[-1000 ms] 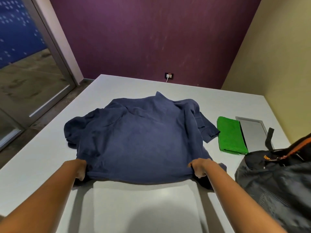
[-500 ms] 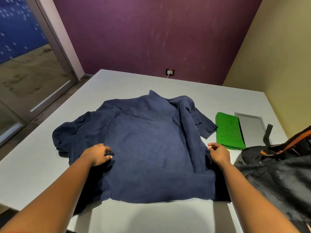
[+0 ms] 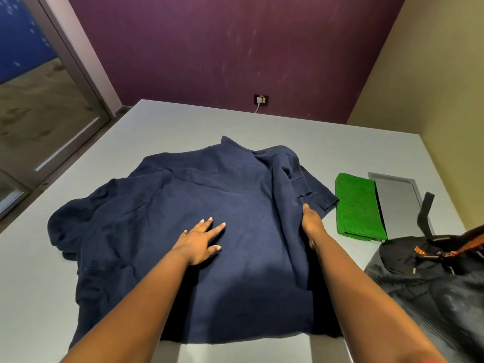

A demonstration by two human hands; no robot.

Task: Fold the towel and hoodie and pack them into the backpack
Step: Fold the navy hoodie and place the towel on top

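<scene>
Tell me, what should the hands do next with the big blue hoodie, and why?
Probably fold the right side inward: the right hand grips the hoodie at its right edge, while the left hand lies flat on its middle, pinning it.

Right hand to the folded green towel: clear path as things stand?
Probably yes. The right hand is at the navy hoodie's right edge, and the folded green towel lies just beyond it on the grey table, with only the hoodie's cuff between.

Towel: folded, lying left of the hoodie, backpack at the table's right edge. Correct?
Not quite. The head view shows the towel folded but lying right of the hoodie, between it and the metal plate. The backpack is at the table's right edge, as you said.
</scene>
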